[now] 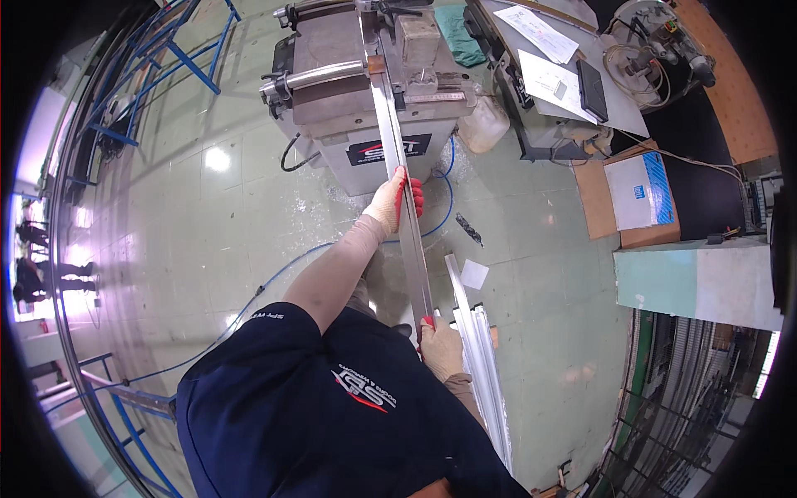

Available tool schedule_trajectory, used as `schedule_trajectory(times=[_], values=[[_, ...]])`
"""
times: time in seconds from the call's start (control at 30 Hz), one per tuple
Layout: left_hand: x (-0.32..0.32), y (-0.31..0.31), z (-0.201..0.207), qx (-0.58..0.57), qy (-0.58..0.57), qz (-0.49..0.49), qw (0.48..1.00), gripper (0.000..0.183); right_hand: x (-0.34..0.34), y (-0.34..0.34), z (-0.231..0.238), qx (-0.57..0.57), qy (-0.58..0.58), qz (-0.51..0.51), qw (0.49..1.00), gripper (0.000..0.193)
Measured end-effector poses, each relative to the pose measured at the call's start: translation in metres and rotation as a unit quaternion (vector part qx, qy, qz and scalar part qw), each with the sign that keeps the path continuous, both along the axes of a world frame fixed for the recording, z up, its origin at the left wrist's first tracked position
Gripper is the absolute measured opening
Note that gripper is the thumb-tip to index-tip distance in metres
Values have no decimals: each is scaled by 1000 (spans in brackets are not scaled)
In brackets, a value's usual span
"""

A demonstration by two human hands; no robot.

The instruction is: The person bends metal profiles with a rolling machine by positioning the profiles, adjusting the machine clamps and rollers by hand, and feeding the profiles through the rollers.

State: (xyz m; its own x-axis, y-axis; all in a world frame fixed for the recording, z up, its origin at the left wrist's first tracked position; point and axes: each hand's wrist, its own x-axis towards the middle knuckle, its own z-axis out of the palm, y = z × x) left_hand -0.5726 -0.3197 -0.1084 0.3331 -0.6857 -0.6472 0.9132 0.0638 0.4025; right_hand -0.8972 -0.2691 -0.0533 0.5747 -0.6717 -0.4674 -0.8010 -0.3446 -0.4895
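A long silver metal profile [413, 270] runs from my body forward onto a grey machine [320, 112]. My left hand [393, 203], in a pale glove with red fingers, is wrapped round the profile just in front of the machine. Closed on the profile's near end is my right hand [440, 344], gloved the same way. The far part of the profile lies on the machine top, beside a small brown block [377, 65] at the tip of a horizontal clamp cylinder [325, 76]. Part of each hand's grip is hidden behind the profile.
More silver profiles [481, 365] stand or lie beside my right arm. A blue hose [290, 266] crosses the floor. Right of the machine are a plastic jug [484, 124] and a table with papers [552, 83] and a black tablet-like device [592, 91]. Blue metal racks [195, 66] stand left.
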Motion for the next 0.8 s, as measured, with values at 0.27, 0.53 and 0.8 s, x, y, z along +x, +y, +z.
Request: schedule_trajectory(times=[0.27,0.53,0.8], values=[[33,-14,1,-10,0,8,1000,54,28,-16,-12,30,-38,0,999,42],[42,-20,-16,-45,-23,31,998,53,51,-16,11,140,-85,-95,982,39],[2,77,-53,-25,-39,19,999,66,44,-21,-18,104,-64,-66,990,45]])
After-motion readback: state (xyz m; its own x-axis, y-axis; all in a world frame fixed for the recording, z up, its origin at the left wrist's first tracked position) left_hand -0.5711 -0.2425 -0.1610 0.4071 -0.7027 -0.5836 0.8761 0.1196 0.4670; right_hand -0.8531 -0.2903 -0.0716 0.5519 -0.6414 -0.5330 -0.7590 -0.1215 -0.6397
